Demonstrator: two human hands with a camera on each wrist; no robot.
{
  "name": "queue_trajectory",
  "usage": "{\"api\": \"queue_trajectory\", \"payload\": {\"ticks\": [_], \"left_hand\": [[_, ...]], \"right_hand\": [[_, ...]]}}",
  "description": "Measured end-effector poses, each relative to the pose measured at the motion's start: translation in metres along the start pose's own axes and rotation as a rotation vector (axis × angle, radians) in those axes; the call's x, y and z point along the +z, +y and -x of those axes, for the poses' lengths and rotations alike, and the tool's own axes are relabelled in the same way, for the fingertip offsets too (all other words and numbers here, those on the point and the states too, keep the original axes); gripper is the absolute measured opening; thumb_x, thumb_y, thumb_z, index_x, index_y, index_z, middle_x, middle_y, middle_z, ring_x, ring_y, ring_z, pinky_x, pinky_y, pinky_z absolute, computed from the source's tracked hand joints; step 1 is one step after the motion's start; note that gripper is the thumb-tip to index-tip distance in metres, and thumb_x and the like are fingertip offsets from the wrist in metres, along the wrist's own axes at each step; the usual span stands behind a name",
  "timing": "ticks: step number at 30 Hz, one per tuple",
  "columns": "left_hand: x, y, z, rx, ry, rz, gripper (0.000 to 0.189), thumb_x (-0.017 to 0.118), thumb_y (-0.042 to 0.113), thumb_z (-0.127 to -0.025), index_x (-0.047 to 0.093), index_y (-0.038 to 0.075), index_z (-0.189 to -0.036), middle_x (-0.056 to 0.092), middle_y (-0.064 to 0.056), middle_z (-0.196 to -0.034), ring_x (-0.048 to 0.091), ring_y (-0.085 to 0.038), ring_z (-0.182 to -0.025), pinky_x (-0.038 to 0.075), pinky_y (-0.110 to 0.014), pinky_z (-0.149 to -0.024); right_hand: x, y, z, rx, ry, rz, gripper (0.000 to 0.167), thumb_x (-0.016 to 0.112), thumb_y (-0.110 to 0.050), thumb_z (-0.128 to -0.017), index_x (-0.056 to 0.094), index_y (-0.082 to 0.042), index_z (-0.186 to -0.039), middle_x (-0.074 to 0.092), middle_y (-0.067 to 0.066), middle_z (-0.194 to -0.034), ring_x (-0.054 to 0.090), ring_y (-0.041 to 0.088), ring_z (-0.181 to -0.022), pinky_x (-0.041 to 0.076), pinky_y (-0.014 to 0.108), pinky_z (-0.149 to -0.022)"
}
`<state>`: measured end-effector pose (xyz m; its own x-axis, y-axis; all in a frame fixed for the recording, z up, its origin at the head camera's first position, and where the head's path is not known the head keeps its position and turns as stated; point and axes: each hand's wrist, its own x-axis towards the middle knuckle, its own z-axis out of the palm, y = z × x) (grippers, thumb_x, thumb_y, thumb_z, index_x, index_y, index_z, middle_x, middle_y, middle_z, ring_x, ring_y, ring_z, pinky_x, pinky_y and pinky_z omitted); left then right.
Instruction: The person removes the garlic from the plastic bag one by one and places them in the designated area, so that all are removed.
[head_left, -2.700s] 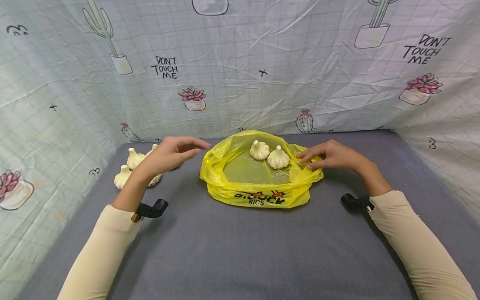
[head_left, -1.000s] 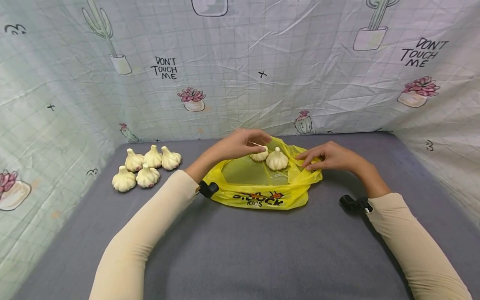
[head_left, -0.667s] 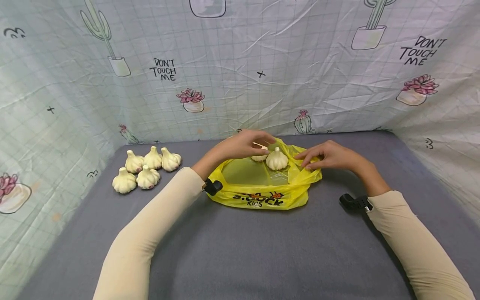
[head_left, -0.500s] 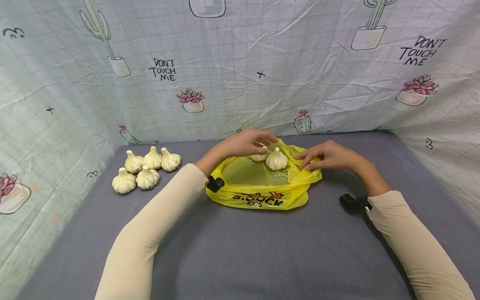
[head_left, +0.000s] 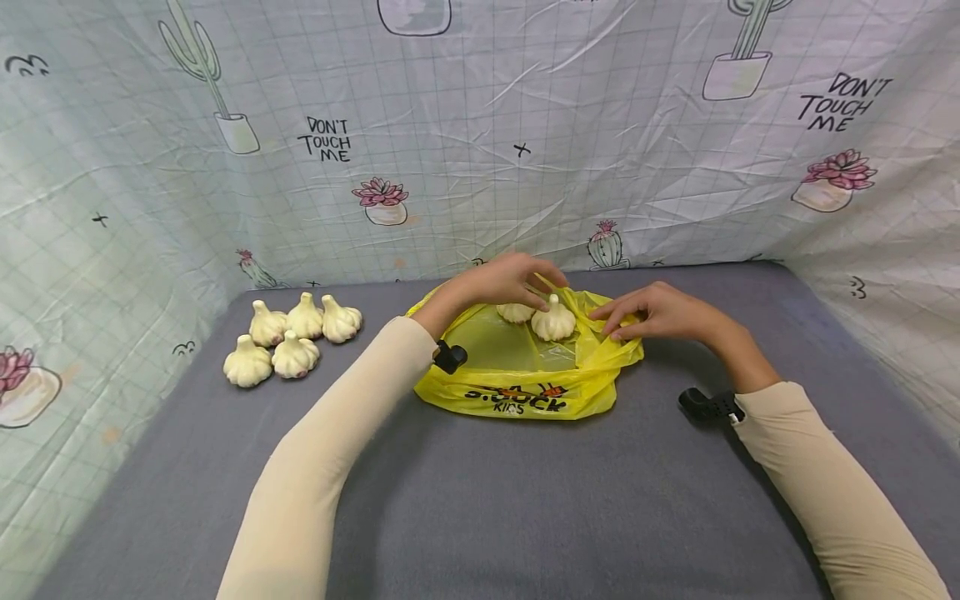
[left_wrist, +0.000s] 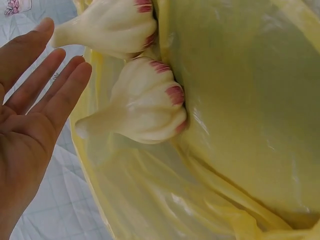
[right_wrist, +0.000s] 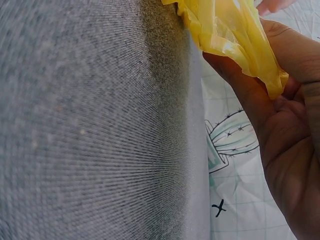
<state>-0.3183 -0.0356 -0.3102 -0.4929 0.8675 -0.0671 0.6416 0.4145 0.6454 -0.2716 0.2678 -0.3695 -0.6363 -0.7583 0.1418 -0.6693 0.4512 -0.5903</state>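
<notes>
A yellow plastic bag (head_left: 450, 392) with black lettering lies with its mouth spread wide. Two garlic bulbs sit inside it, the nearer garlic bulb (head_left: 553, 322) in plain sight and the farther garlic bulb (head_left: 513, 313) partly behind my left hand (head_left: 506, 280). That hand hovers over the bag's far side, fingers extended and holding nothing; in the left wrist view its thumb tip overlaps the stem of the upper garlic bulb (left_wrist: 112, 27). My right hand (head_left: 663, 312) pinches the bag's right edge between thumb and fingers, as the right wrist view confirms around the crumpled plastic (right_wrist: 240, 42).
Several more garlic bulbs (head_left: 296, 354) stand grouped at the left on the grey cloth-covered table (head_left: 540, 508). A printed curtain (head_left: 480, 150) hangs behind and at both sides. Black wrist cameras (head_left: 708, 406) sit on both forearms.
My left hand has moved from beside the garlic group rightward over the bag, then slightly farther right toward the nearer bulb inside. My right hand has kept its grip on the edge.
</notes>
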Motion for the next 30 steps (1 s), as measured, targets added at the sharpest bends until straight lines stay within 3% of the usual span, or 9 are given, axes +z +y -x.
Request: {"api": "queue_trajectory", "payload": {"ticks": [12, 21, 30], "left_hand": [[0.0, 0.001, -0.009, -0.001, -0.041, 0.012, 0.037, 0.069, 0.006, -0.097, 0.065, 0.0, -0.133, 0.065, -0.015, -0.135, 0.066, -0.024, -0.12, 0.054, -0.025, -0.095], [0.001, 0.0, -0.013, -0.008, -0.02, -0.062, 0.029, 0.071, 0.009, -0.096, 0.072, 0.003, -0.125, 0.07, -0.009, -0.127, 0.068, -0.019, -0.114, 0.053, -0.024, -0.093], [0.004, -0.004, -0.016, -0.003, -0.023, -0.04, 0.02, 0.073, 0.008, -0.094, 0.076, 0.004, -0.114, 0.073, -0.005, -0.12, 0.069, -0.016, -0.111, 0.053, -0.024, -0.093]], "right_hand": [[-0.003, -0.003, -0.001, 0.0, -0.006, 0.019, 0.013, 0.074, -0.014, -0.094, 0.081, -0.019, -0.104, 0.069, 0.009, -0.13, 0.064, 0.032, -0.121, 0.051, 0.023, -0.073], [-0.004, -0.002, -0.002, 0.001, -0.007, 0.019, 0.013, 0.074, -0.015, -0.094, 0.081, -0.021, -0.104, 0.069, 0.008, -0.13, 0.063, 0.031, -0.123, 0.051, 0.023, -0.075], [-0.002, -0.001, -0.001, -0.004, -0.005, 0.0, 0.014, 0.074, -0.016, -0.095, 0.081, -0.023, -0.105, 0.07, 0.006, -0.13, 0.063, 0.029, -0.122, 0.051, 0.022, -0.074]]}}
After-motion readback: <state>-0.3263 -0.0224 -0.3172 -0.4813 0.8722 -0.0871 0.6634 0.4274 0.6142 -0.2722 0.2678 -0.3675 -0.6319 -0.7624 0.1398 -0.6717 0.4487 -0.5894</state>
